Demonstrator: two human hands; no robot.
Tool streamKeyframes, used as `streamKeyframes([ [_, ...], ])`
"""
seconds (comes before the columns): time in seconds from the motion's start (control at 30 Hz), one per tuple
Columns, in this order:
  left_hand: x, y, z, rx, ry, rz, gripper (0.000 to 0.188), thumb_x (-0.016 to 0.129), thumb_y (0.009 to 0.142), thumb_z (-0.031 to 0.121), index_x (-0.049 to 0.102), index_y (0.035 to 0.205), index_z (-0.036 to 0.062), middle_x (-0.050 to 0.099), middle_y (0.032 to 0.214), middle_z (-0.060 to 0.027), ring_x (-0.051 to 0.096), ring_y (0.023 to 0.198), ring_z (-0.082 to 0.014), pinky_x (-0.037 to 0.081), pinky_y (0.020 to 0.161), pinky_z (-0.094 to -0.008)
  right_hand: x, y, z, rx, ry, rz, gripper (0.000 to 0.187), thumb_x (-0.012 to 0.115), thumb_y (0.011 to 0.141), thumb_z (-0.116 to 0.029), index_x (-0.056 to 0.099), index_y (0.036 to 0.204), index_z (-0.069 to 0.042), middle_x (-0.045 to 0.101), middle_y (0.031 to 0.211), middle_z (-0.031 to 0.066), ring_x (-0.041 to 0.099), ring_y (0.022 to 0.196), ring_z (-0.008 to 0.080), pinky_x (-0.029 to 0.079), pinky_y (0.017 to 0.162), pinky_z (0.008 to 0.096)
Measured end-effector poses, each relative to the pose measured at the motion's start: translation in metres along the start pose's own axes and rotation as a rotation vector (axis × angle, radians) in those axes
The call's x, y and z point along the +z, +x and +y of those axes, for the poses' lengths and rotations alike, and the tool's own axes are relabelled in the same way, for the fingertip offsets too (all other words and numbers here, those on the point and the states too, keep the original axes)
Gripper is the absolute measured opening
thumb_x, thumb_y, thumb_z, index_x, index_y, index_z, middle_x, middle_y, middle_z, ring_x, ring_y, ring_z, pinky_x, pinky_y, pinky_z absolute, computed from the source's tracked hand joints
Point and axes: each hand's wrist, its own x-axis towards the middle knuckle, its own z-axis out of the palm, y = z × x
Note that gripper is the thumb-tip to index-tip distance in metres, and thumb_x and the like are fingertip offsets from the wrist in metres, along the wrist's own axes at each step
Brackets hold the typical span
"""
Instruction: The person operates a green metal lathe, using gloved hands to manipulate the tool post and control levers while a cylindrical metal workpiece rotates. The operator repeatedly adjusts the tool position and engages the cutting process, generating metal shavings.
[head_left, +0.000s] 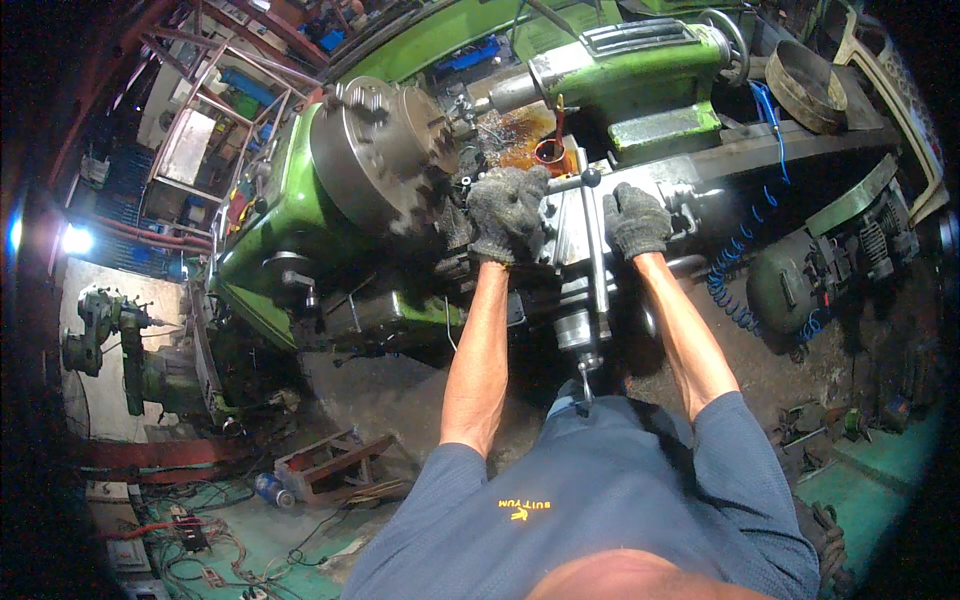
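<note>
A green metal lathe stands in front of me, its large grey chuck (pixel 365 150) at the left of my hands and blurred on its jaw side. My left hand (pixel 503 212), in a grey knit glove, is closed beside the tool post, close to the chuck. Its fingertips lie by a short bar ending in a dark ball knob (pixel 590 178); what they grip is hidden. My right hand (pixel 638 220), gloved alike, curls over the carriage (pixel 570 235); what lies under its fingers cannot be seen. Between my hands a long steel lever (pixel 597 250) runs toward me.
Behind the carriage stands the green tailstock (pixel 640 85); a red-handled brush or cup (pixel 550 150) sits by brown oily stains. A round metal pan (pixel 805 88) rests at the far right. A coiled blue hose (pixel 735 275) hangs there. Cables (pixel 205 555) and a can (pixel 272 490) lie lower left.
</note>
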Motion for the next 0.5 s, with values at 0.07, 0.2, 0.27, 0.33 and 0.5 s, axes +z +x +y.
streamKeyframes([
  [0.07,0.0009,-0.0003,-0.0037,0.017,0.048,-0.010,0.029,0.062,0.093,0.026,0.068,0.073,0.0056,0.060,0.069,-0.0189,0.061,0.067,-0.0376,0.045,0.060,-0.0465,-0.0013,0.0003,-0.0011,0.012,-0.006,-0.015,0.031,0.058,0.092,-0.040,0.064,0.089,-0.010,0.068,0.085,0.0176,0.067,0.083,0.0391,0.052,0.073,0.0530],
  [0.2,0.0029,-0.0001,-0.0069,0.021,0.070,-0.003,0.030,0.063,0.093,0.025,0.067,0.071,0.0055,0.060,0.068,-0.0187,0.061,0.065,-0.0375,0.044,0.059,-0.0462,-0.0022,0.0005,-0.0014,0.015,-0.009,-0.025,0.031,0.058,0.092,-0.040,0.065,0.090,-0.010,0.068,0.085,0.0178,0.068,0.084,0.0391,0.053,0.073,0.0530],
  [0.27,0.0033,-0.0007,-0.0067,0.006,0.048,0.015,0.030,0.064,0.093,0.025,0.066,0.070,0.0053,0.060,0.067,-0.0184,0.060,0.064,-0.0377,0.044,0.059,-0.0460,-0.0028,0.0001,-0.0012,0.015,-0.007,-0.032,0.031,0.058,0.092,-0.040,0.065,0.090,-0.010,0.068,0.086,0.0178,0.068,0.084,0.0391,0.053,0.073,0.0530],
  [0.33,0.0032,-0.0005,-0.0074,-0.002,0.035,0.009,0.032,0.064,0.093,0.026,0.066,0.069,0.0053,0.059,0.067,-0.0182,0.060,0.064,-0.0377,0.044,0.059,-0.0462,-0.0034,0.0001,-0.0016,0.016,-0.004,-0.032,0.031,0.058,0.092,-0.040,0.065,0.090,-0.010,0.068,0.086,0.0179,0.068,0.084,0.0390,0.053,0.073,0.0530],
  [0.5,0.0024,-0.0006,-0.0068,-0.033,0.011,0.012,0.033,0.063,0.094,0.027,0.065,0.069,0.0055,0.059,0.067,-0.0180,0.060,0.064,-0.0379,0.044,0.059,-0.0462,0.0000,0.0007,0.0001,0.003,-0.004,-0.016,0.031,0.058,0.092,-0.040,0.064,0.090,-0.010,0.068,0.085,0.0180,0.068,0.083,0.0390,0.053,0.073,0.0530],
])
